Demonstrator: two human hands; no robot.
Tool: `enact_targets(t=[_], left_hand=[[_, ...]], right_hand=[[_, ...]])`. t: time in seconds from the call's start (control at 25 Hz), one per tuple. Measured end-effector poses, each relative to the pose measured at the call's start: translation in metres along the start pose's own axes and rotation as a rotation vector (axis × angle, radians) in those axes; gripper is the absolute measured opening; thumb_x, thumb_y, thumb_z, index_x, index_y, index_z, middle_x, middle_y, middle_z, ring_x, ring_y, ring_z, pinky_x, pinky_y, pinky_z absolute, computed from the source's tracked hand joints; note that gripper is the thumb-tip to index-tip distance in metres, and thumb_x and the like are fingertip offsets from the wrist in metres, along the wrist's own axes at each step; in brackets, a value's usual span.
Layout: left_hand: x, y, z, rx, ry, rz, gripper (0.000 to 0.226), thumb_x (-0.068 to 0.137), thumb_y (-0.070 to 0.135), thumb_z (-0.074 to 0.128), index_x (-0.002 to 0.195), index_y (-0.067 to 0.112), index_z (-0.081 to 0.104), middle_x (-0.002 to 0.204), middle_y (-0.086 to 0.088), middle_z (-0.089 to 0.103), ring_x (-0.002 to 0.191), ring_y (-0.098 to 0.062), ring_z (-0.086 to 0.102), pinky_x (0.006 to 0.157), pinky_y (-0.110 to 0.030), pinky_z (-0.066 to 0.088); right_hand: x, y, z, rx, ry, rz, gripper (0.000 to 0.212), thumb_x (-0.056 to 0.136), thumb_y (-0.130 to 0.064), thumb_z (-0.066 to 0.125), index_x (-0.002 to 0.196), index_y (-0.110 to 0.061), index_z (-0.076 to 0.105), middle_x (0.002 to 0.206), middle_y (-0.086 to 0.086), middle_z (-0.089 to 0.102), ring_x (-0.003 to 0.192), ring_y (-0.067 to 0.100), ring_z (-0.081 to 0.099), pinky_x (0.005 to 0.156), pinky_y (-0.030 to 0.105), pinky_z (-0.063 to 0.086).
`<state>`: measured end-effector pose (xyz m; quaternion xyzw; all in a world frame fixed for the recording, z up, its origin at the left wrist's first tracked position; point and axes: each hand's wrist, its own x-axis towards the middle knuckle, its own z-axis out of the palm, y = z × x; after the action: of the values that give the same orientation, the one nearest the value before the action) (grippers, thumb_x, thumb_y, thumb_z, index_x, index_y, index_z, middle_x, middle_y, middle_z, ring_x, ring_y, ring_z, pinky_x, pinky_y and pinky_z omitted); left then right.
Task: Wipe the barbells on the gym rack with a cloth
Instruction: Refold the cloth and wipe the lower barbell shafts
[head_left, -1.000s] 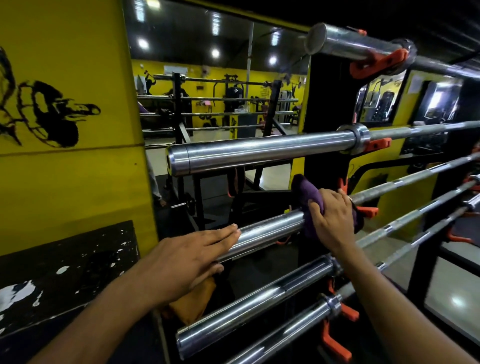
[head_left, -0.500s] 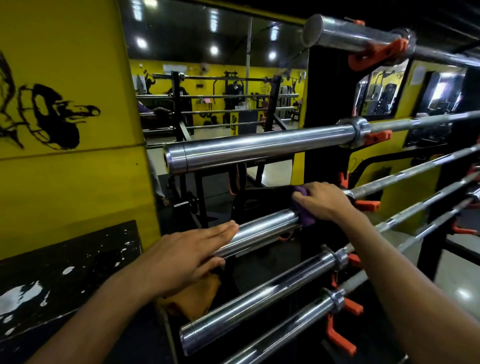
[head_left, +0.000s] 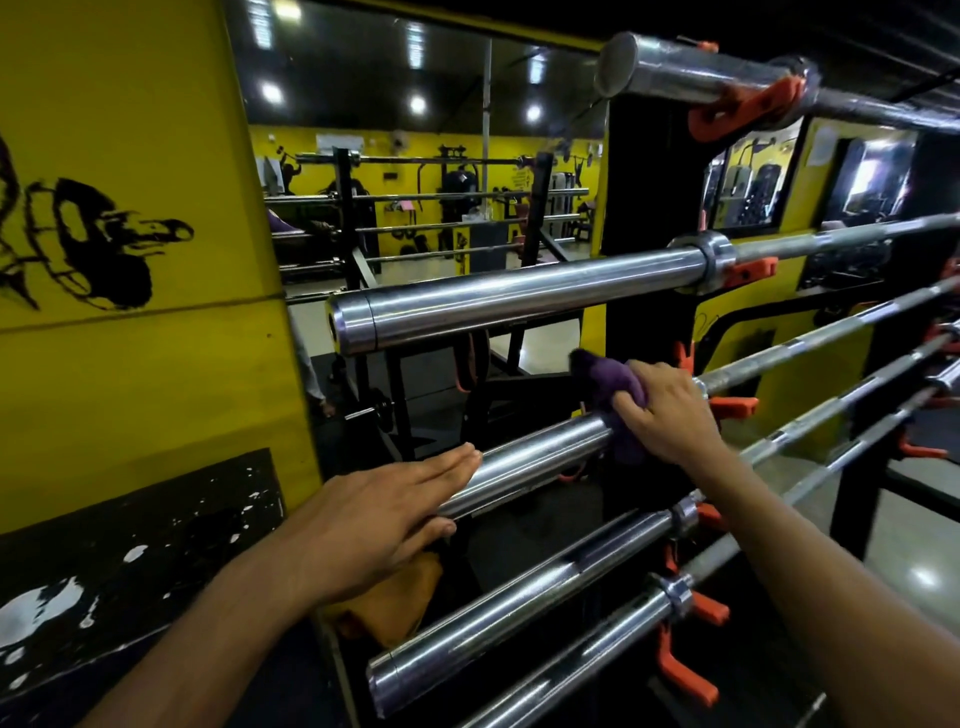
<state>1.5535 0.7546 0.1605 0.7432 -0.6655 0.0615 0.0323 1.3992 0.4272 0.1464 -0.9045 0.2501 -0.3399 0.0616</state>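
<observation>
Now R hand grip clamped on purple cloth atop third barbell's sleeve; L hand flat, fingers straight, at sleeve's end.

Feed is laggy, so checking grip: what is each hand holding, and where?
The right hand grips the bunched purple cloth against the third chrome barbell sleeve. The left hand holds nothing, resting flat on the sleeve's end.

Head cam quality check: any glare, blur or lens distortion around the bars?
Head view: bright streak glare runs along the chrome barbell sleeve above the hands; ceiling lights show as hot spots in the wall mirror; wide-angle bending bows the top barbell near the frame edge; the left hand and the right hand, gripping the purple cloth, are sharp enough, with slight softness.
</observation>
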Motion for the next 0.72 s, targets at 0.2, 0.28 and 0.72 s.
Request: enact_targets(t=[0.2, 0.28, 0.72], left_hand=[[-0.001, 0.006, -0.007, 0.004, -0.027, -0.024, 0.065, 0.102, 0.06, 0.024, 0.151, 0.052, -0.017, 0.157, 0.035, -0.018, 0.146, 0.0, 0.024, 0.102, -0.022, 0.043], [-0.001, 0.003, -0.008, -0.039, -0.038, -0.017, 0.069, 0.101, 0.058, 0.034, 0.151, 0.055, -0.013, 0.155, 0.039, -0.016, 0.146, 0.004, 0.019, 0.11, -0.026, 0.039], [0.127, -0.064, -0.029, -0.62, 0.072, 0.197, 0.045, 0.106, 0.023, 0.044, 0.151, 0.018, 0.043, 0.152, 0.01, 0.041, 0.134, 0.011, 0.036, 0.107, -0.003, 0.027]], right_hand=[[0.014, -0.051, 0.002, 0.032, -0.232, -0.063, 0.027, 0.091, -0.047, 0.046, 0.079, -0.024, 0.055, 0.08, -0.003, 0.059, 0.076, 0.02, 0.056, 0.064, 0.031, 0.035], [-0.018, -0.053, -0.004, 0.359, 0.113, -0.042, 0.019, 0.088, -0.034, 0.044, 0.09, -0.022, 0.058, 0.081, -0.003, 0.059, 0.073, 0.008, 0.055, 0.065, 0.026, 0.039], [-0.106, -0.079, -0.003, 0.835, 0.613, 0.473, 0.024, 0.107, -0.001, 0.031, 0.118, -0.017, 0.045, 0.067, -0.036, 0.062, 0.061, -0.015, 0.057, 0.054, 0.0, 0.039]])
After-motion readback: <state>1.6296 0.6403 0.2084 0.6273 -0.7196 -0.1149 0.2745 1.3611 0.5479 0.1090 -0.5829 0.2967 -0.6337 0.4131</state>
